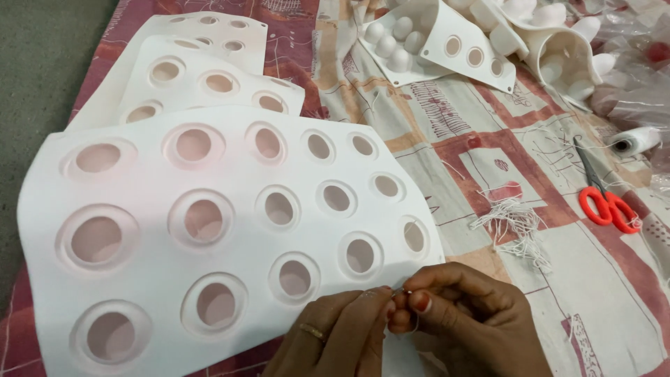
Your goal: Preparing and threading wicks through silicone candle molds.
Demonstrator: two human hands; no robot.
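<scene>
A large white foam sheet (230, 167) with rows of round holes lies in front of me on a patterned cloth. My left hand (335, 335), with a ring on one finger, rests at the sheet's near right edge. My right hand (467, 318) meets it there, fingertips pinched together. Between the fingertips I see a thin needle (405, 291) and a fine white thread (417, 322); which hand grips the needle I cannot tell for sure.
Two more holed white sheets (209, 77) lie stacked behind the big one. Folded white moulded pieces (474, 42) pile at the back right. Orange-handled scissors (607, 202), a thread spool (635, 142) and a tuft of cut threads (516, 223) lie on the patterned cloth (488, 132).
</scene>
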